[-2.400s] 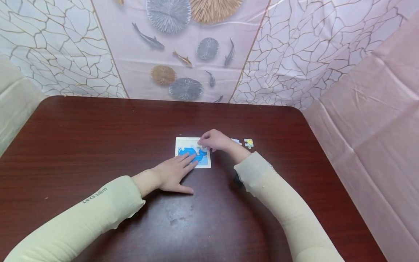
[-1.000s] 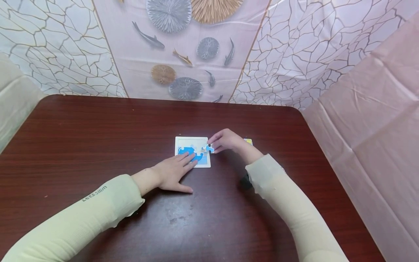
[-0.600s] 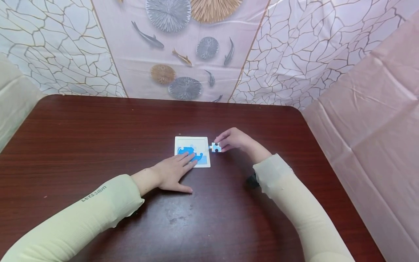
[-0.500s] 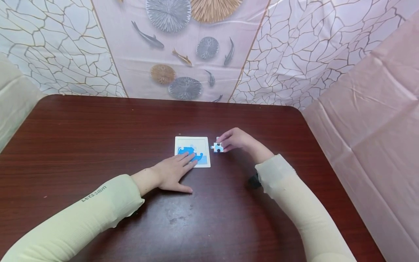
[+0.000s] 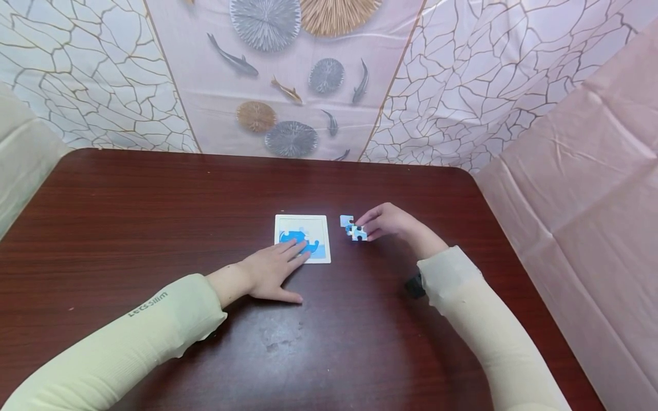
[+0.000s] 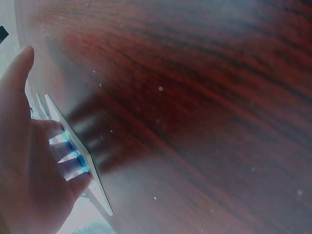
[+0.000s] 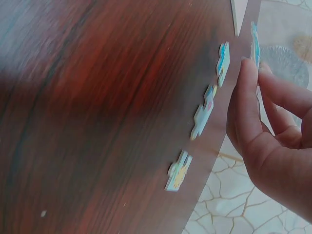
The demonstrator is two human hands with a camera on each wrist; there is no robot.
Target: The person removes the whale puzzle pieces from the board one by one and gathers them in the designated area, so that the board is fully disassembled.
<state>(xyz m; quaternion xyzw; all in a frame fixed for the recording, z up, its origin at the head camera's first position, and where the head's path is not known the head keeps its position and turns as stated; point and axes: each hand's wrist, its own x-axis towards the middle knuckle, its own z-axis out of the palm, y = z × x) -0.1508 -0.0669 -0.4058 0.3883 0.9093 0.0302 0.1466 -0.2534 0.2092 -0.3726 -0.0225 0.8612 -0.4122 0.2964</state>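
Note:
My left hand [image 5: 272, 273] rests with spread, straight fingers on a white-framed puzzle board [image 5: 302, 218]. Part of a blue whale picture [image 5: 293, 235] shows on the board beside the fingertips. To the board's right, my right hand [image 5: 390, 221] pinches a white and blue jigsaw piece [image 5: 359, 234] between thumb and fingers. The right wrist view has this jigsaw piece [image 7: 255, 41] raised off the table at the fingertips. Another jigsaw piece [image 5: 345, 220] lies on the table just beyond it, partly covered in the head view.
Loose pieces lie in a row in the right wrist view: a blue one [image 7: 223, 63], a pale one [image 7: 204, 112] and one with a yellow sun [image 7: 179, 173]. The dark wooden table [image 5: 154, 200] meets a patterned cloth [image 5: 293, 85] at its back.
My right hand has drawn back from over the board to its right, now with a white and blue jigsaw piece in its fingers. The left hand stays in place.

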